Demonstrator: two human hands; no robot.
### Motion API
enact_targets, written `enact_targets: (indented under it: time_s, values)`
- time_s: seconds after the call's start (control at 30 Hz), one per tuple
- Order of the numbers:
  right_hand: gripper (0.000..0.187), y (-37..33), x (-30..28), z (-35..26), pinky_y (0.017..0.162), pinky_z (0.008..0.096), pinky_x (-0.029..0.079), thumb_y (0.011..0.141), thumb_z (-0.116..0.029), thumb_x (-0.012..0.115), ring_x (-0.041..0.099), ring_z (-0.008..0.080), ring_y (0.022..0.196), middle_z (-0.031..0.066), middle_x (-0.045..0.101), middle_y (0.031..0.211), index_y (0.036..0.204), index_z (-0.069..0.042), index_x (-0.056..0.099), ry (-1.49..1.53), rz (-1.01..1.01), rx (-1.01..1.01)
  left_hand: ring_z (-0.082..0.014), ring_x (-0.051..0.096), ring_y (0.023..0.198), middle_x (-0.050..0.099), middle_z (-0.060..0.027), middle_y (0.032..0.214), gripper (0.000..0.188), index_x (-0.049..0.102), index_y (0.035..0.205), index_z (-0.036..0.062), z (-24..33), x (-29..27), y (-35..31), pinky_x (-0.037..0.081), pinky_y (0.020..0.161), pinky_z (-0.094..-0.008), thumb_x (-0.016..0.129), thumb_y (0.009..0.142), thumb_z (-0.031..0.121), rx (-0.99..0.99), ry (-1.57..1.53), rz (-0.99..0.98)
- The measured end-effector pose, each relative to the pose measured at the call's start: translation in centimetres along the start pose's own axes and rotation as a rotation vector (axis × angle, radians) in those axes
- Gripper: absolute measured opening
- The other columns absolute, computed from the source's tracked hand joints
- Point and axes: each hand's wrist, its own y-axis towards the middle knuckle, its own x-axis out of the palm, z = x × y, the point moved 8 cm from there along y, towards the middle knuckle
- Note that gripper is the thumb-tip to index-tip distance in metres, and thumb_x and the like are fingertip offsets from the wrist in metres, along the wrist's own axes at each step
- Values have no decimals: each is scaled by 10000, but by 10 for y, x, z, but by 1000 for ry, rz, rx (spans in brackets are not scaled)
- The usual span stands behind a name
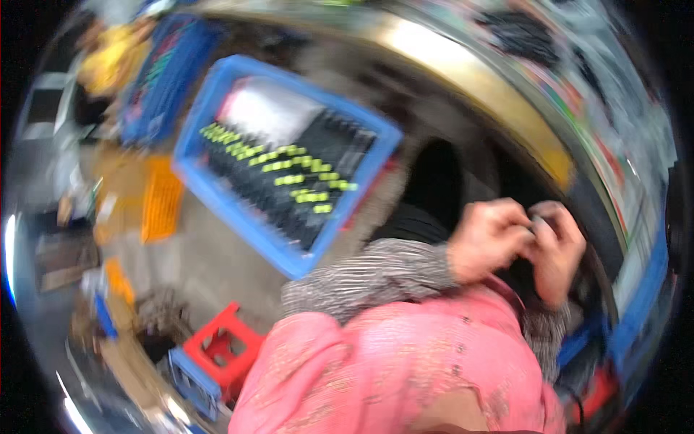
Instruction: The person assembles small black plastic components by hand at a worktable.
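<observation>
The picture is blurred by motion. My left hand (488,239) and my right hand (558,249) meet at the right of the view, fingers curled together around a small dark piece (535,220) that I cannot make out. Striped sleeves cover both forearms above a pink garment (390,362). Up and to the left of my hands, a blue crate (217,195) holds several rows of black parts with yellow-green tips (289,170).
A curved brass-coloured edge (463,72) arcs over the hands. A red stool (224,347) stands on the floor at lower left, an orange crate (160,199) and another blue crate (170,72) further left. A person in yellow (108,61) is at the top left.
</observation>
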Motion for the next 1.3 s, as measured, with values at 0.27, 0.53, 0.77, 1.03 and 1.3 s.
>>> enact_targets:
  time_s: [0.27, 0.53, 0.77, 1.03, 1.3]
  values:
    - [45, -8, 12, 26, 429, 161, 283, 880, -37, 545, 409, 12, 517, -39, 491, 686, 921, -22, 557, 320, -92, 148, -91, 523, 422, 576, -54, 569, 76, 533, 770, -17, 16, -6, -13, 395, 369, -238, 564, 808, 40, 194, 57, 62]
    - [40, -2, 13, 27, 410, 160, 263, 873, -50, 566, 391, 5, 509, -44, 489, 693, 909, -33, 563, 347, -80, 99, -95, 532, 414, 586, -63, 574, 100, 520, 765, -26, 25, -8, -11, 399, 359, -234, 568, 815, 47, 209, 66, 49]
    - [51, -5, 19, 17, 412, 162, 268, 875, -68, 575, 396, 8, 504, -38, 490, 676, 908, -32, 563, 354, -118, 104, -98, 536, 413, 595, -67, 582, 104, 521, 774, -26, 27, -10, -17, 398, 355, -233, 571, 822, 51, 193, 71, 43]
    - [94, -8, 17, 11, 428, 163, 280, 870, -45, 558, 401, 12, 507, -27, 511, 698, 958, -15, 566, 408, -107, 83, -98, 530, 410, 596, -74, 589, 98, 521, 781, -35, 30, -8, -21, 399, 355, -231, 558, 818, 47, 209, 38, 8]
    - [113, -10, 17, 0, 440, 162, 297, 855, -24, 561, 423, 11, 528, -23, 521, 736, 964, 2, 560, 357, -151, 49, -97, 531, 411, 604, -79, 601, 108, 520, 785, -45, 34, -4, -29, 405, 354, -232, 551, 819, 52, 200, -17, -36]
